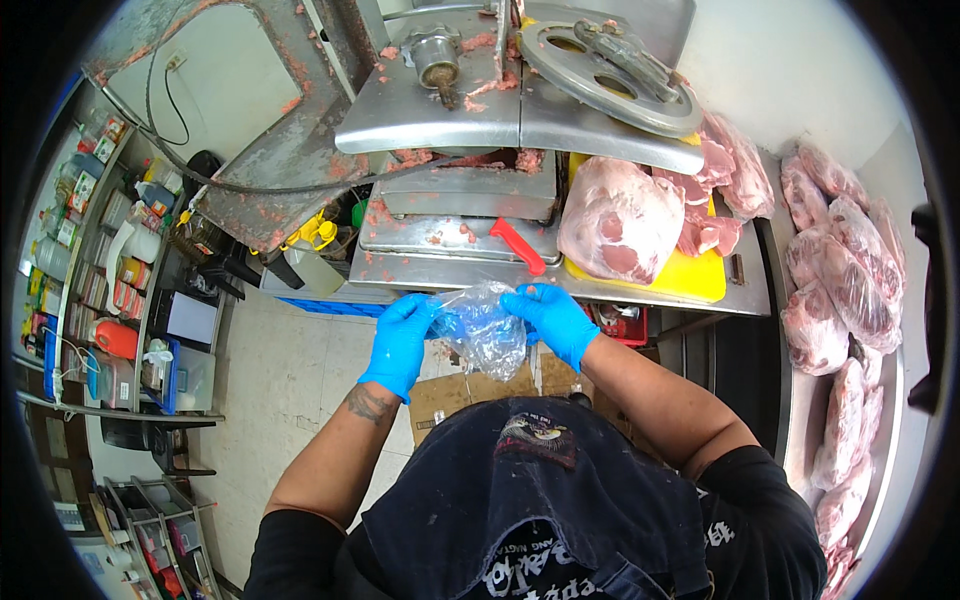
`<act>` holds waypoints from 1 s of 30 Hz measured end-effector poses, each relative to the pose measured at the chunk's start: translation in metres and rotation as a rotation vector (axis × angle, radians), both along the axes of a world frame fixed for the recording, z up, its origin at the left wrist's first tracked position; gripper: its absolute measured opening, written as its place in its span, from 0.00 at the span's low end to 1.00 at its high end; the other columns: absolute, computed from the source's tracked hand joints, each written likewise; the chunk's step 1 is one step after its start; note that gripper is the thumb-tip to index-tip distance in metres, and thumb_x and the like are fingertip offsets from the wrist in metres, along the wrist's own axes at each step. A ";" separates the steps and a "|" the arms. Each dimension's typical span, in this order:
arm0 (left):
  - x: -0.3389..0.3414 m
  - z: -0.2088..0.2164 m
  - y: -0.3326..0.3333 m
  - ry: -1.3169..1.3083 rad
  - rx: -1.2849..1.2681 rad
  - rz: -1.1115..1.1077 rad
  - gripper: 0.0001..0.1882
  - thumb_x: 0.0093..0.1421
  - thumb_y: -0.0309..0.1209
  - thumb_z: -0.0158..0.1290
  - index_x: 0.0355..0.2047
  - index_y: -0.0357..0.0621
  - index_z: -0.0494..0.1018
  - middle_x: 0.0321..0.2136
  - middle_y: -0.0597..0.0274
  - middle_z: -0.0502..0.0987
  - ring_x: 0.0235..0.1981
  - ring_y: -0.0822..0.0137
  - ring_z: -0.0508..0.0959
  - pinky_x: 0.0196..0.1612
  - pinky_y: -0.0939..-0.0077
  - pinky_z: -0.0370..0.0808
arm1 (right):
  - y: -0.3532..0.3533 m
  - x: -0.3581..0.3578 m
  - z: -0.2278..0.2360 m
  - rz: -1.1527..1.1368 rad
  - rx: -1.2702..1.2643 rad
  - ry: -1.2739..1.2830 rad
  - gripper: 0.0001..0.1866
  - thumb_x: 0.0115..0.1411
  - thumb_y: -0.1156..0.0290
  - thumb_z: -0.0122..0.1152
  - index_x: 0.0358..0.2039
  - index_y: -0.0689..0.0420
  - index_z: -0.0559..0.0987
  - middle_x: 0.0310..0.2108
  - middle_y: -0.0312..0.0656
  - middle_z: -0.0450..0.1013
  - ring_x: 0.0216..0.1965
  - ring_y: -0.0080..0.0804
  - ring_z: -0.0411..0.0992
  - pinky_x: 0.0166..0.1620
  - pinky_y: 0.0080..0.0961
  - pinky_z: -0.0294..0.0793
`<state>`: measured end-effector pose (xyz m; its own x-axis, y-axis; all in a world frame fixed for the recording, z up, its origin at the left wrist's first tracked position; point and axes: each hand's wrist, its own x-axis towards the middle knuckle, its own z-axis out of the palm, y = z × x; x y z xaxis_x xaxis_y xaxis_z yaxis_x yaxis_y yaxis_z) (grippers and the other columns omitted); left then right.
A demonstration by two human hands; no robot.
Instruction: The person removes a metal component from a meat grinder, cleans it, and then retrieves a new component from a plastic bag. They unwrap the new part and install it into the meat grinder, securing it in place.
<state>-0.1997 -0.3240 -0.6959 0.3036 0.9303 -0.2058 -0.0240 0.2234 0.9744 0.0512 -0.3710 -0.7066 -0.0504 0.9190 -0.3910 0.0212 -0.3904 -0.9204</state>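
Clear plastic bag (pixel 490 340): we hold it crumpled between both hands, in front of our dark apron (pixel 430 490) and near the front edge of the tabletop (pixel 740 293).
Left grip (pixel 398 342): gloved in blue and narrow, pinching the bag at its left side.
Right grip (pixel 552 320): gloved in blue and narrow, pinching the bag at its upper right.
Bag-to-grip relation: the bag lies directly between our hands, touching both, its loose film hanging lower than the pinch points.
Red handle (pixel 519 248): lies just beyond the bag, near our right hand, touched by neither.
Large meat cut (pixel 620 225): rests on the yellow board (pixel 698 282), beyond our right hand and clear of it.
Wrapped meat (pixel 850 265): lies well apart, at our far right.
Cardboard (pixel 460 396): lies on the floor (pixel 290 385), below the bag.
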 end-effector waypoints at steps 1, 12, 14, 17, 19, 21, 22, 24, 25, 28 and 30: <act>-0.002 0.000 0.000 0.034 0.048 0.028 0.09 0.67 0.32 0.55 0.34 0.40 0.79 0.30 0.63 0.79 0.33 0.70 0.77 0.42 0.72 0.74 | 0.000 0.000 -0.001 0.024 0.006 -0.001 0.14 0.67 0.55 0.64 0.38 0.54 0.81 0.32 0.34 0.77 0.32 0.22 0.74 0.37 0.25 0.75; -0.011 -0.008 -0.022 0.195 0.353 0.090 0.07 0.65 0.27 0.60 0.43 0.41 0.79 0.41 0.66 0.79 0.43 0.72 0.76 0.48 0.74 0.74 | 0.009 -0.006 -0.009 -0.047 0.017 0.003 0.12 0.68 0.57 0.63 0.38 0.53 0.79 0.32 0.33 0.76 0.33 0.21 0.75 0.38 0.25 0.78; -0.007 -0.006 -0.024 0.289 0.377 0.045 0.10 0.64 0.29 0.61 0.44 0.40 0.79 0.42 0.66 0.79 0.45 0.72 0.76 0.50 0.74 0.74 | 0.008 -0.008 -0.010 0.011 0.009 0.102 0.13 0.68 0.58 0.63 0.41 0.54 0.80 0.35 0.34 0.77 0.36 0.21 0.75 0.41 0.26 0.78; 0.000 0.000 -0.020 0.212 0.214 0.018 0.12 0.64 0.30 0.62 0.46 0.42 0.79 0.43 0.66 0.79 0.46 0.72 0.76 0.52 0.74 0.73 | 0.008 -0.012 -0.017 0.109 -0.024 0.239 0.15 0.67 0.60 0.65 0.48 0.56 0.80 0.40 0.36 0.79 0.41 0.24 0.76 0.48 0.26 0.77; 0.002 0.003 -0.016 0.123 0.121 -0.057 0.12 0.63 0.30 0.62 0.46 0.43 0.79 0.43 0.67 0.79 0.46 0.72 0.76 0.52 0.74 0.73 | 0.011 -0.016 -0.025 0.159 -0.001 0.333 0.18 0.67 0.62 0.65 0.53 0.58 0.79 0.44 0.38 0.79 0.45 0.25 0.76 0.53 0.27 0.76; 0.003 0.004 -0.012 0.082 0.041 -0.053 0.12 0.62 0.29 0.63 0.46 0.43 0.80 0.43 0.68 0.79 0.46 0.72 0.76 0.53 0.73 0.73 | 0.013 -0.018 -0.032 0.208 0.025 0.451 0.19 0.67 0.64 0.66 0.55 0.59 0.79 0.48 0.40 0.79 0.49 0.26 0.75 0.56 0.28 0.74; 0.003 0.004 -0.011 0.068 -0.017 -0.043 0.12 0.62 0.28 0.63 0.46 0.43 0.80 0.43 0.68 0.79 0.46 0.72 0.76 0.53 0.73 0.73 | 0.015 -0.017 -0.034 0.226 0.026 0.386 0.20 0.67 0.65 0.66 0.55 0.60 0.79 0.50 0.41 0.78 0.50 0.26 0.74 0.58 0.29 0.74; 0.002 0.001 -0.010 0.047 0.104 -0.040 0.11 0.62 0.28 0.63 0.44 0.43 0.79 0.41 0.69 0.79 0.45 0.72 0.76 0.53 0.72 0.73 | 0.017 -0.013 -0.036 0.246 -0.006 0.424 0.20 0.67 0.67 0.65 0.56 0.60 0.78 0.52 0.41 0.78 0.52 0.25 0.73 0.59 0.29 0.73; 0.002 0.000 -0.010 0.038 0.174 -0.050 0.10 0.62 0.28 0.62 0.44 0.43 0.79 0.41 0.69 0.79 0.45 0.72 0.76 0.53 0.72 0.73 | 0.017 -0.012 -0.036 0.258 -0.015 0.418 0.20 0.67 0.67 0.65 0.57 0.60 0.78 0.52 0.41 0.78 0.52 0.25 0.73 0.59 0.29 0.73; 0.001 -0.008 -0.009 -0.057 -0.053 0.015 0.05 0.61 0.26 0.63 0.37 0.42 0.79 0.38 0.66 0.79 0.43 0.70 0.77 0.51 0.74 0.74 | 0.016 -0.011 -0.035 0.329 0.010 0.349 0.20 0.67 0.68 0.65 0.58 0.59 0.78 0.52 0.40 0.78 0.52 0.24 0.73 0.59 0.29 0.73; 0.001 -0.014 -0.007 -0.135 -0.214 -0.024 0.04 0.63 0.27 0.60 0.38 0.43 0.79 0.37 0.66 0.78 0.42 0.70 0.77 0.50 0.72 0.74 | 0.016 -0.013 -0.034 0.385 0.068 0.346 0.20 0.67 0.69 0.65 0.58 0.59 0.78 0.51 0.39 0.78 0.51 0.24 0.73 0.59 0.29 0.73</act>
